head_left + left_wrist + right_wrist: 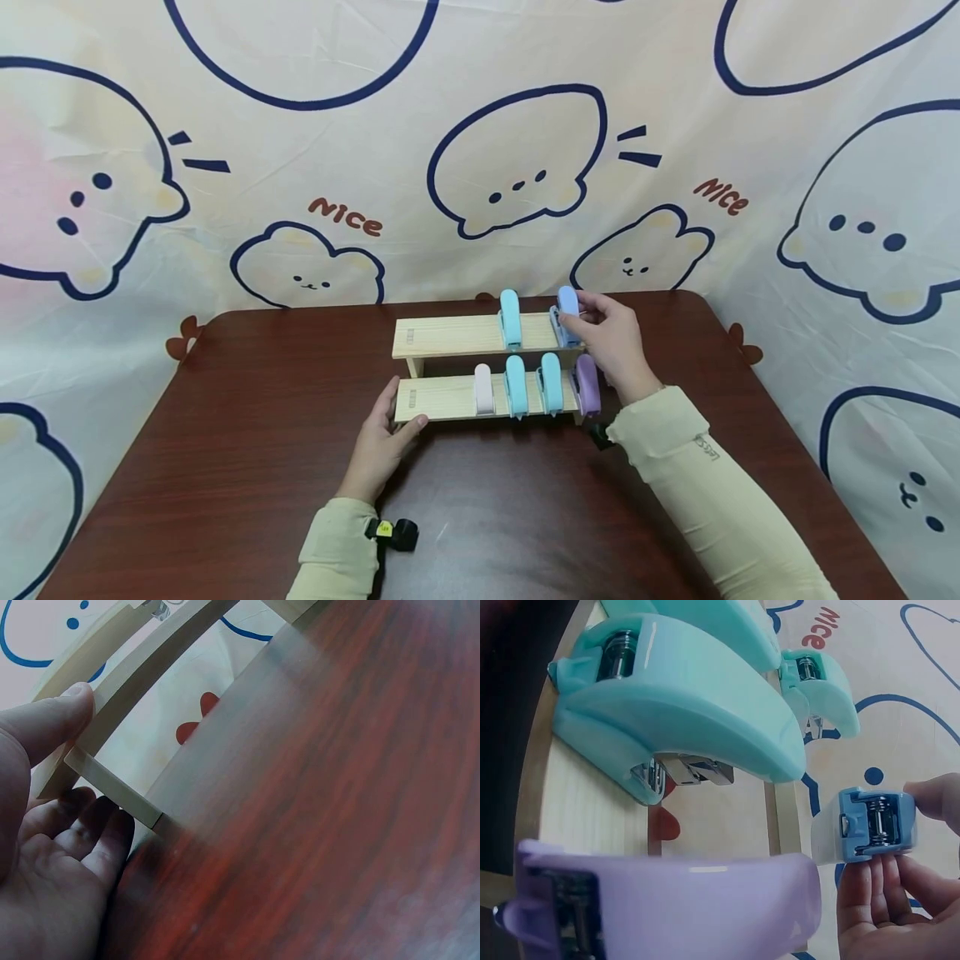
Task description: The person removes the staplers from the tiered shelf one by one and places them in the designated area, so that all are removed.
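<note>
- Nearest the camera, two forearms in pale beige sleeves are seen over a dark red-brown table, and a small black device is worn at the left wrist.
- The left hand is laid at the near left end of a two-tier wooden rack; the thumb is pressed against the lower shelf's edge and the fingers are tucked loosely under it, so the shelf end is lightly pinched.
- In the left wrist view the thumb is shown on the wood, with the fingers relaxed beneath.
- On the lower shelf four small staplers are lined up: a white one, two teal ones and, and a purple stapler at the right end.
- On the upper shelf a light teal stapler is stood, and just to its right a blue stapler is positioned at the shelf's right end.
- The blue stapler is gripped by the right hand, with the thumb on one side and curled fingers on the other; its rear end is seen pinched in the right wrist view.
- Farthest back, a cream cloth printed with cartoon bears and the word "Nice" is hung behind the table.
</note>
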`<state>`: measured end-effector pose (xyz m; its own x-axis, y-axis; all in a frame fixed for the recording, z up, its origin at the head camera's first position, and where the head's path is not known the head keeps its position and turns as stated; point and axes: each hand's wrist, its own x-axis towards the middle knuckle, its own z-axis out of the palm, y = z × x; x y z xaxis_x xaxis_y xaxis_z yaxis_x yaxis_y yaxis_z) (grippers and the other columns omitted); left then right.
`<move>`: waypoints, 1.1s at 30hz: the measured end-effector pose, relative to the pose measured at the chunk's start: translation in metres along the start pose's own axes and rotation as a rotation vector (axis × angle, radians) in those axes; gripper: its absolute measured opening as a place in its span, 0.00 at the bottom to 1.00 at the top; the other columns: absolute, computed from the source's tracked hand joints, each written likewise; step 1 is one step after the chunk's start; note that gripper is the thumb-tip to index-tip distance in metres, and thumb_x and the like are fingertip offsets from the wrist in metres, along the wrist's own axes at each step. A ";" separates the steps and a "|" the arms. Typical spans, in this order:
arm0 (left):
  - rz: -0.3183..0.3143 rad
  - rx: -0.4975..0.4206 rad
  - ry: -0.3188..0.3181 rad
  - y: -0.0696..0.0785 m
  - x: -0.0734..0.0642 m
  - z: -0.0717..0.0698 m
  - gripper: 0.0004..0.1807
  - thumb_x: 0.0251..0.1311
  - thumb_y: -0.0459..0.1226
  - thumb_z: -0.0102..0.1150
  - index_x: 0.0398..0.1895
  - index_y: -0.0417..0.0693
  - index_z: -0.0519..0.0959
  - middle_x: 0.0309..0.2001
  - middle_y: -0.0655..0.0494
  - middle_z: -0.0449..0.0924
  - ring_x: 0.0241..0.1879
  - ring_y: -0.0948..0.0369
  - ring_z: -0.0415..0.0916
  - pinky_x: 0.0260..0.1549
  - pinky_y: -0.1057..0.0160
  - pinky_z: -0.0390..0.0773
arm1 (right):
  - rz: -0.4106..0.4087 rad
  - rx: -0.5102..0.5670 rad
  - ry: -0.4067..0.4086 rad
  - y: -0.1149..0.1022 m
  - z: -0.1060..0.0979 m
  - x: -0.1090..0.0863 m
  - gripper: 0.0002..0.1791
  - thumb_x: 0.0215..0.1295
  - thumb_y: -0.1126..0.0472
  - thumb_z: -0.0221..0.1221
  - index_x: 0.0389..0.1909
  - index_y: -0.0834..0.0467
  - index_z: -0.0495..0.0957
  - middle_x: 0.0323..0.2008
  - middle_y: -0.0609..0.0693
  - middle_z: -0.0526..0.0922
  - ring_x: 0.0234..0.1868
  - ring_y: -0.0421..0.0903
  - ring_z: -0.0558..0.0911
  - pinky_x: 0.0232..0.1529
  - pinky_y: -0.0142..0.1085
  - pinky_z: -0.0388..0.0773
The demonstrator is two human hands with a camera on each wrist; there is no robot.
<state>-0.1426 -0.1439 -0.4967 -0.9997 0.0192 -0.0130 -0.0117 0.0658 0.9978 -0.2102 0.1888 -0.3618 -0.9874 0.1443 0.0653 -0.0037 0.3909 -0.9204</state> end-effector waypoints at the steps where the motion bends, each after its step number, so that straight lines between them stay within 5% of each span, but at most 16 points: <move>1: 0.002 0.001 0.000 0.000 0.000 0.000 0.48 0.63 0.28 0.65 0.81 0.43 0.47 0.74 0.39 0.59 0.68 0.51 0.63 0.50 0.78 0.72 | -0.002 0.002 0.002 0.000 0.000 0.000 0.29 0.64 0.55 0.68 0.65 0.57 0.76 0.51 0.55 0.79 0.49 0.50 0.75 0.48 0.36 0.79; 12: -0.010 -0.001 -0.008 0.003 -0.001 0.000 0.48 0.65 0.28 0.63 0.81 0.43 0.45 0.75 0.39 0.58 0.68 0.51 0.63 0.50 0.79 0.72 | -0.061 0.053 0.051 0.007 -0.004 -0.008 0.28 0.63 0.55 0.69 0.63 0.58 0.78 0.50 0.55 0.79 0.47 0.49 0.75 0.40 0.27 0.80; 33: -0.012 0.029 0.010 0.003 0.000 0.001 0.48 0.63 0.29 0.65 0.81 0.42 0.47 0.74 0.38 0.59 0.67 0.51 0.64 0.49 0.79 0.72 | -0.011 0.057 0.098 0.016 -0.014 -0.006 0.28 0.65 0.55 0.68 0.65 0.55 0.77 0.51 0.54 0.79 0.48 0.48 0.73 0.39 0.27 0.78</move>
<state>-0.1427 -0.1426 -0.4942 -0.9997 0.0084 -0.0246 -0.0237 0.0945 0.9952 -0.2023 0.2070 -0.3720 -0.9671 0.2293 0.1102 -0.0260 0.3414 -0.9395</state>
